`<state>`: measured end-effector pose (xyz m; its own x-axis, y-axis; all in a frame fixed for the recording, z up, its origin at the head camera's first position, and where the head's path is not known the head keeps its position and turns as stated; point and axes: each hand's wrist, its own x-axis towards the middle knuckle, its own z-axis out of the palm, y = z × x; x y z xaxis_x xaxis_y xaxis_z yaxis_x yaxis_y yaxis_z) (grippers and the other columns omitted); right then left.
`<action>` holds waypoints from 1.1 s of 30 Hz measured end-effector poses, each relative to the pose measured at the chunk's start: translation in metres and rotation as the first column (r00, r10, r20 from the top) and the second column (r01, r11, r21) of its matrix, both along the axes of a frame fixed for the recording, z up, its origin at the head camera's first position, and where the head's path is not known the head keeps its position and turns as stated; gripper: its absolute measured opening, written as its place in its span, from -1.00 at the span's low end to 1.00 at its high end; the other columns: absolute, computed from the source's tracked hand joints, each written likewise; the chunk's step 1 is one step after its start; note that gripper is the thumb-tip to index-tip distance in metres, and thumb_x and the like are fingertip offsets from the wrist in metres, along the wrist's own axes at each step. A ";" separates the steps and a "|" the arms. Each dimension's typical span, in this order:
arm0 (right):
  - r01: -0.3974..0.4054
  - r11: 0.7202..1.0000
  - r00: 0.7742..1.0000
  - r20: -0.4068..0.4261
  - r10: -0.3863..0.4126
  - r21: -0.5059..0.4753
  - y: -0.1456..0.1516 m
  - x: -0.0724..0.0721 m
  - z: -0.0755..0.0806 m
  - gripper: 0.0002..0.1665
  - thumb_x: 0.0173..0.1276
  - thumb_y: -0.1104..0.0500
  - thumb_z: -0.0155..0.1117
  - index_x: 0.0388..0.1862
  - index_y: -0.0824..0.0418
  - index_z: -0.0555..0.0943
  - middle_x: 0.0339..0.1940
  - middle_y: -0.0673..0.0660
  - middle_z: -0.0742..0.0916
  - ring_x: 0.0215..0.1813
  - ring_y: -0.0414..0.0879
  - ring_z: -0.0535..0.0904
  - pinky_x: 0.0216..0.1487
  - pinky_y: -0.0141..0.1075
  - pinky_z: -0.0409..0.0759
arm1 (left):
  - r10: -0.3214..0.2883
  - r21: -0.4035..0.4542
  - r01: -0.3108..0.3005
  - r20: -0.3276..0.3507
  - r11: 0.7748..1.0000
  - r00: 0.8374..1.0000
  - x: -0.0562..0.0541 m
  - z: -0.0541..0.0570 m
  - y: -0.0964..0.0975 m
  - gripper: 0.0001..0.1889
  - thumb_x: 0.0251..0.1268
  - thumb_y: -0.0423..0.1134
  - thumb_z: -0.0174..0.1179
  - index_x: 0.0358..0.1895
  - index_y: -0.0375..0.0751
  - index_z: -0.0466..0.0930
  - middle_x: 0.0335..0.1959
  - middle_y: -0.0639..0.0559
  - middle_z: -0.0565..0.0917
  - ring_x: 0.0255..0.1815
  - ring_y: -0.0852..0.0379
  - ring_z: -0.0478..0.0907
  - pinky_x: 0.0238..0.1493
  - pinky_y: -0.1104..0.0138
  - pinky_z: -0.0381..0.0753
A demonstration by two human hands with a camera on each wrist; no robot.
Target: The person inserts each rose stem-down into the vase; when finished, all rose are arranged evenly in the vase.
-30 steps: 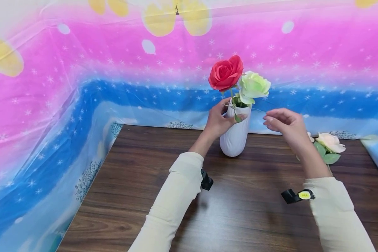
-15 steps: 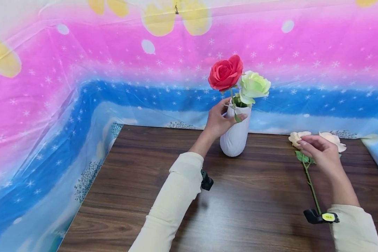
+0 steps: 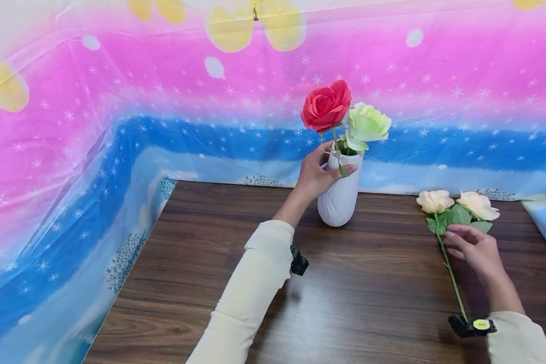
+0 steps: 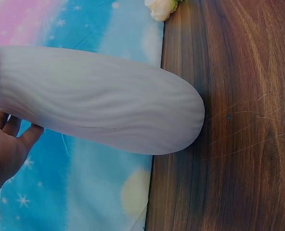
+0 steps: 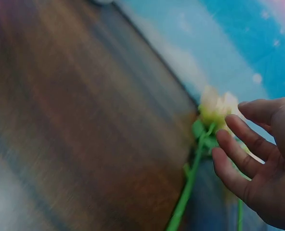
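Note:
A white ribbed vase [image 3: 338,199] stands upright near the table's back edge, holding a red rose [image 3: 326,106] and a pale green rose [image 3: 367,125]. My left hand [image 3: 317,174] grips the vase near its rim, thumb across the front; the left wrist view shows the vase [image 4: 109,103] with fingers [image 4: 31,137] curled at its upper end. Two cream roses lie on the table at the right, one on the left [image 3: 435,201] and one on the right [image 3: 479,206]. Over their stems my right hand [image 3: 478,250] hovers with loosely bent fingers, holding nothing.
The dark wooden table [image 3: 200,283] reaches back to a pink and blue patterned cloth [image 3: 200,126] hanging behind it and along its left side. A green stem [image 3: 452,278] runs forward from the left cream rose toward the right wrist camera [image 3: 470,326].
My right hand has moved from beside the vase right and down to the cream roses, then lower, from their blooms to their stems. The left hand and vase have stayed still.

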<state>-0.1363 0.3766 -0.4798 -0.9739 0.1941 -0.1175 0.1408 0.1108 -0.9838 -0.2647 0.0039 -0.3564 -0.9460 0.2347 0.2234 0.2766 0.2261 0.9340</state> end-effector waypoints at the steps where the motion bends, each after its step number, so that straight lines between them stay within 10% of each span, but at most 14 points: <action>1: 0.004 1.000 1.000 0.001 -0.004 0.021 0.001 0.001 -0.005 -0.79 0.48 0.24 0.27 -0.12 -0.11 0.69 -0.36 -0.33 0.76 -0.31 -0.44 0.70 -0.33 -0.52 0.71 | -0.001 0.000 0.001 -0.002 1.000 1.000 0.000 0.000 0.000 -0.22 0.18 -0.08 0.49 0.47 -0.08 0.40 0.11 -0.11 0.64 0.31 -0.07 0.64 0.17 0.19 0.73; 10: 0.157 0.900 0.987 -0.081 -0.136 0.406 -0.005 0.006 -0.034 -0.81 0.46 0.21 0.26 -0.02 0.24 0.66 -0.48 -0.49 0.59 -0.44 -0.57 0.56 -0.41 -0.64 0.62 | 0.000 -0.015 0.000 -0.002 1.000 1.000 -0.003 0.001 -0.001 -0.22 0.19 -0.05 0.48 0.48 -0.06 0.38 0.13 -0.09 0.63 0.32 -0.05 0.63 0.17 0.21 0.73; 33: 0.297 0.866 0.953 -0.061 -0.298 0.403 -0.013 0.007 -0.039 -0.93 0.38 0.18 0.35 -0.20 0.08 0.73 -0.61 -0.59 0.56 -0.54 -0.60 0.50 -0.45 -0.68 0.49 | 0.006 -0.014 -0.006 0.010 1.000 1.000 0.002 0.002 -0.001 -0.22 0.19 -0.05 0.48 0.48 -0.06 0.39 0.10 -0.09 0.62 0.31 -0.07 0.63 0.14 0.19 0.75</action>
